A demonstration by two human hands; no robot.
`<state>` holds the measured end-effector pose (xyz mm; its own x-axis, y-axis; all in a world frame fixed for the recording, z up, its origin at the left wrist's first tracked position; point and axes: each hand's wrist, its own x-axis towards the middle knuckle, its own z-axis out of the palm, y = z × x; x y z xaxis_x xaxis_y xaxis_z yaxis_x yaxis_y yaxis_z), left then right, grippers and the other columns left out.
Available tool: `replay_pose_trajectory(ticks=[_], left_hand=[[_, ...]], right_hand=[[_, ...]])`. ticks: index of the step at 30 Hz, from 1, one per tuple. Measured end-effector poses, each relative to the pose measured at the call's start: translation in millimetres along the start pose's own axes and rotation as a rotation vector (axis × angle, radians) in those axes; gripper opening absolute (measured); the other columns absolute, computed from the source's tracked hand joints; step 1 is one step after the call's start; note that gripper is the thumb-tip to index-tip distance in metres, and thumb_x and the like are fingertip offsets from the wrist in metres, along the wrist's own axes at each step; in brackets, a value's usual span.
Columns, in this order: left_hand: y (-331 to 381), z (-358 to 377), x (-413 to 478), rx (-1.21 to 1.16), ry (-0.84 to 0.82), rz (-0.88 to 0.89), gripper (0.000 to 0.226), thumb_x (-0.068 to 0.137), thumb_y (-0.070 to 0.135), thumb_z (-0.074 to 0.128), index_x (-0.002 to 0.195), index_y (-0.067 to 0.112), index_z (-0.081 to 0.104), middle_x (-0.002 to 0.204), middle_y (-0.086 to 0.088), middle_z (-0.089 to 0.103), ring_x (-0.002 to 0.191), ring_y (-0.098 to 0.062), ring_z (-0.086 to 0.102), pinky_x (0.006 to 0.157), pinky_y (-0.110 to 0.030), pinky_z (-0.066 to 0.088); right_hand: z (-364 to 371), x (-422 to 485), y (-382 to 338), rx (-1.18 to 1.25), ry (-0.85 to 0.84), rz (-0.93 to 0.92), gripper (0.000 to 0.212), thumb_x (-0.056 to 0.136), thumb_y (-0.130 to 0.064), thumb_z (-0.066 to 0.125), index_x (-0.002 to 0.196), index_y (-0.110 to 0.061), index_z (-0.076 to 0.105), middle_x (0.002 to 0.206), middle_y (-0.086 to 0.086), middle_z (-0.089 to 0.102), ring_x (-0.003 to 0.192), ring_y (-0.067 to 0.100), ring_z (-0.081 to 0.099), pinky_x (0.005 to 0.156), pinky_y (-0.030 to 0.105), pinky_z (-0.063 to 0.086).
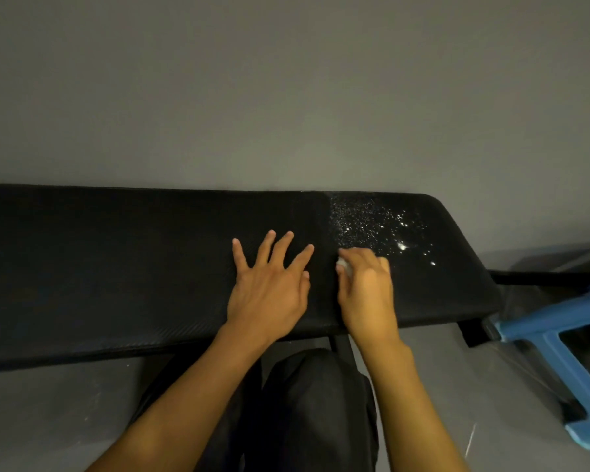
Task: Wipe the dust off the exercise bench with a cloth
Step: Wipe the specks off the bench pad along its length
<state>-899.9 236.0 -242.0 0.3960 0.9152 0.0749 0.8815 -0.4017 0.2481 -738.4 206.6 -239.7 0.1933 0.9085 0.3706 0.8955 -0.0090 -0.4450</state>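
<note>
A plain grey wall (286,80) fills the upper half of the view. A grey floor (48,420) with a few pale specks lies below. A blue plastic stool (556,338) sits on the floor at the right edge, partly cut off. Dark trousers (314,403) occupy bottom centre.

Head view | single wide-angle camera worn on the head | faces forward and down onto the bench (116,267) | near, above its front edge
</note>
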Motion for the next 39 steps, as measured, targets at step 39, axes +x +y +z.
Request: replay_pose_trajectory(ticks=[39], left_hand=[[11, 4, 16, 0.021, -0.003, -0.088, 0.055, 0.105, 0.052, 0.022, 0.159, 0.046, 0.011, 0.172, -0.009, 0.001, 0.158, -0.037, -0.008, 0.112, -0.081, -0.004]], right_hand=[[18, 47, -7, -0.057, -0.070, -0.057, 0.029, 0.099, -0.010, 0.055, 0.126, -0.002, 0.063, 0.122, 0.012, 0.061, 0.104, 0.026, 0.052, 0.093, 0.034, 0.048]])
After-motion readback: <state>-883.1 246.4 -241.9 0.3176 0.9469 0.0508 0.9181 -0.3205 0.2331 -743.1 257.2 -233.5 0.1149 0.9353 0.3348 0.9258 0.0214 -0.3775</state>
